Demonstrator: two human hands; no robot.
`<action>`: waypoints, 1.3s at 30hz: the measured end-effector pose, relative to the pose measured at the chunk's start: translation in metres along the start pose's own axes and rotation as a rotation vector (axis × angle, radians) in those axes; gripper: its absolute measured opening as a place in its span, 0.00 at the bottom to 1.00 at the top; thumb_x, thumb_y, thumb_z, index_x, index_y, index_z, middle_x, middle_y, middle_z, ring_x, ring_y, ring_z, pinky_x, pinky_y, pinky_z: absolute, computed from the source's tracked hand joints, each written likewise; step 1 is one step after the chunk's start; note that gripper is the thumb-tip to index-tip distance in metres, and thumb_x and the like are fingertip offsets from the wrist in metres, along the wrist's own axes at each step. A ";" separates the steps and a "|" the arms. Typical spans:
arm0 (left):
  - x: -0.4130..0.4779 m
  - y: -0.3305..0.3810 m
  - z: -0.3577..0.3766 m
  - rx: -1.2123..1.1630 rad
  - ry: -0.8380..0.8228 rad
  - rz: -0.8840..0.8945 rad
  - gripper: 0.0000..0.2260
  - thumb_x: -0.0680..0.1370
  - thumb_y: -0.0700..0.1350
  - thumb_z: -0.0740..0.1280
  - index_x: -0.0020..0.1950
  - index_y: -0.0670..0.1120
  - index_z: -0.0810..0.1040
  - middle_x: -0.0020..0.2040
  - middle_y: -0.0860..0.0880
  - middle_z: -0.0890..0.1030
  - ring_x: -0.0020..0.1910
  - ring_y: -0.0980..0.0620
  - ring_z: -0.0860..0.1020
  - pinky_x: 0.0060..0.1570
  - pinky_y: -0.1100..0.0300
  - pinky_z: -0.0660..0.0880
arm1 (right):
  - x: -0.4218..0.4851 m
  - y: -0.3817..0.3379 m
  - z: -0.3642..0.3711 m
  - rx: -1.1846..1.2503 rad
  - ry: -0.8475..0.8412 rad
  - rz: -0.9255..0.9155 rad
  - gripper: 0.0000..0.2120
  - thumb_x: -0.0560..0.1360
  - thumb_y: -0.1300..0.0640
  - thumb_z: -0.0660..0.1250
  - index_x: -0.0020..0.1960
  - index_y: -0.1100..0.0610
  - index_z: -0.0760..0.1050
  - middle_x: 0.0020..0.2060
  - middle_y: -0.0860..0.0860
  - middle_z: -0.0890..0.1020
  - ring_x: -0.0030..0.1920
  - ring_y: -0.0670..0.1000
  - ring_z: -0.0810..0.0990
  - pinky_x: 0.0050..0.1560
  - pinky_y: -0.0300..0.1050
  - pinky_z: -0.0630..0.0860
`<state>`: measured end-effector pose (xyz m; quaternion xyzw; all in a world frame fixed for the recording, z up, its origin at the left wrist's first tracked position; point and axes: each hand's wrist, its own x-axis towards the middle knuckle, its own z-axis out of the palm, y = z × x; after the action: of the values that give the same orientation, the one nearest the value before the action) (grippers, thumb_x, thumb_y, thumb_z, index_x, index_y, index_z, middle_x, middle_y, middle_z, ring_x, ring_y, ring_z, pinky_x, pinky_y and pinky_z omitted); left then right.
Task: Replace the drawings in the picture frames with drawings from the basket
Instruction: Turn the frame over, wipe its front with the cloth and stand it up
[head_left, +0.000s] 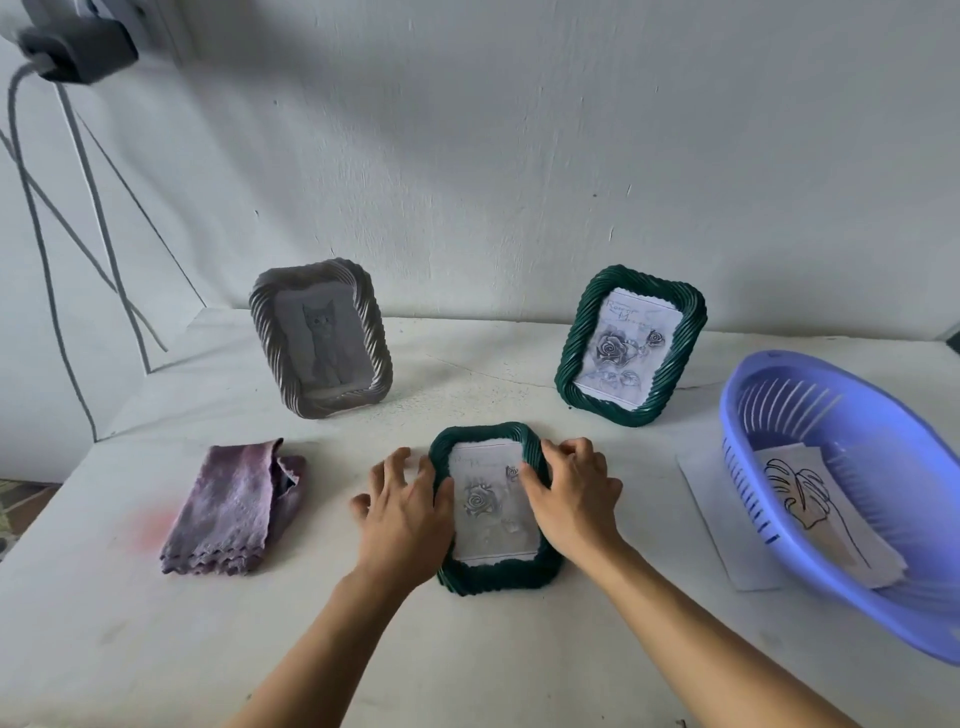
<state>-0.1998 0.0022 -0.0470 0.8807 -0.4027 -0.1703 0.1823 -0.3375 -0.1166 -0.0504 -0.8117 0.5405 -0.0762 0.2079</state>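
A dark green woven picture frame (498, 574) lies flat on the white table in front of me, with a rose drawing under its glass. My left hand (402, 512) rests on its left edge and my right hand (571, 493) on its right edge, fingers curled over the rim. A second green frame (631, 345) with a rose drawing stands upright at the back right. A grey frame (319, 338) with a cat drawing stands at the back left. The purple plastic basket (852, 447) at the right holds sheets; a leaf line drawing (810, 499) lies on top.
A folded purple cloth (234, 512) lies left of my hands. A white sheet of paper (711, 499) sticks out from under the basket. The white wall (493, 156) stands close behind the frames. Dark cables (67, 218) hang from a wall plug at the left.
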 end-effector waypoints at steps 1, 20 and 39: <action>0.002 -0.001 -0.002 -0.083 0.016 -0.013 0.18 0.84 0.53 0.54 0.72 0.52 0.69 0.74 0.48 0.63 0.74 0.47 0.59 0.69 0.45 0.59 | -0.001 0.000 -0.001 0.044 0.001 -0.001 0.17 0.81 0.44 0.59 0.66 0.50 0.73 0.59 0.52 0.71 0.63 0.55 0.71 0.60 0.53 0.65; -0.010 0.005 -0.047 -1.301 -0.283 -0.099 0.10 0.83 0.41 0.61 0.61 0.38 0.76 0.52 0.40 0.82 0.49 0.43 0.80 0.52 0.46 0.75 | -0.006 0.002 -0.037 1.130 -0.259 0.026 0.04 0.80 0.51 0.65 0.53 0.49 0.77 0.47 0.59 0.85 0.46 0.59 0.80 0.49 0.48 0.72; 0.045 0.028 -0.049 -1.317 0.046 0.122 0.14 0.84 0.36 0.60 0.64 0.53 0.68 0.52 0.42 0.83 0.46 0.47 0.81 0.50 0.45 0.80 | 0.045 -0.028 -0.036 1.376 -0.076 -0.056 0.15 0.79 0.57 0.66 0.63 0.44 0.72 0.53 0.54 0.84 0.58 0.58 0.81 0.66 0.61 0.74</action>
<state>-0.1684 -0.0410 0.0020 0.5641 -0.2598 -0.3515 0.7005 -0.3075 -0.1575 -0.0109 -0.5110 0.3402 -0.3786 0.6927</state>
